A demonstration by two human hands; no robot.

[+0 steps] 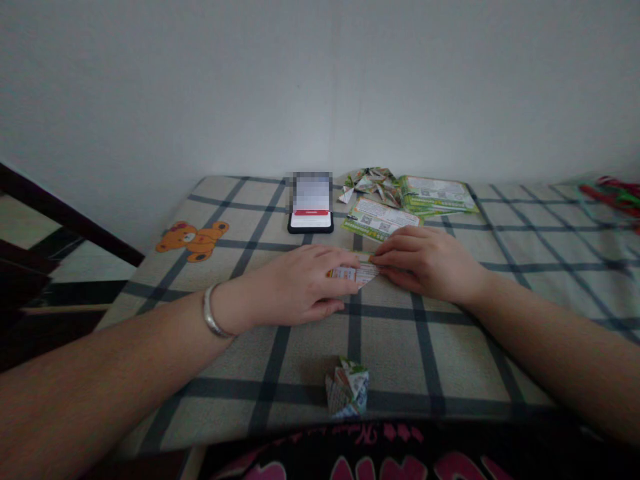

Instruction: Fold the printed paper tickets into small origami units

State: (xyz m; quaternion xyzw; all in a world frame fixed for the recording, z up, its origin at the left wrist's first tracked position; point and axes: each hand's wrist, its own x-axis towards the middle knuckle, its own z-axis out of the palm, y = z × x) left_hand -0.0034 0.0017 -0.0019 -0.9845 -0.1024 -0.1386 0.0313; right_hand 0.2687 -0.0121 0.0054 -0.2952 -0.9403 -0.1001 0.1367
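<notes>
A partly folded printed paper (367, 273) lies on the tablecloth between my two hands. My left hand (305, 283), with a silver bangle at the wrist, rests over its left part, fingers stretched out and slightly apart. At the right end of the paper, the fingers of my right hand (425, 263) are pressed together on its edge; part of the paper is hidden under them. Just behind my right hand lies a flat printed leaflet (383, 219) with green borders. Nearer to me stands a small folded paper piece (349, 388).
Against the wall, a phone (311, 222) leans with its screen lit. Several folded paper pieces (375, 185) and a leaflet stack (440, 193) are to its right. A bear picture (193, 240) decorates the checked tablecloth (250, 363). Red and green items (613, 197) lie far right.
</notes>
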